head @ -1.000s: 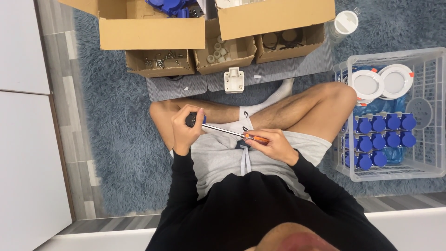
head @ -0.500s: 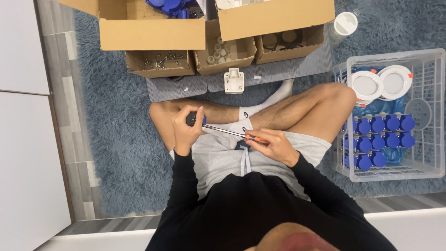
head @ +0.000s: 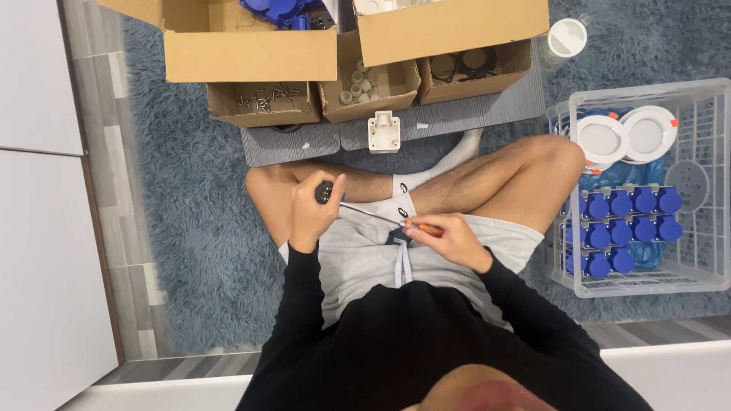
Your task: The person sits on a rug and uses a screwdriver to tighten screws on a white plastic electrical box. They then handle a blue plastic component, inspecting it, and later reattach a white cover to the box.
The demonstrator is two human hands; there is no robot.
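Orange-handled screwdriver (head: 396,221) gripped in right hand (head: 449,237), left hand (head: 311,209) clenched on dark part (head: 325,192), cardboard boxes (head: 251,53) ahead, white crate (head: 708,152) right.

Shaggy blue-grey rug (head: 190,228), matt cardboard boxes (head: 251,55), white plastic crate (head: 708,190), thin metal screwdriver shaft (head: 369,214)
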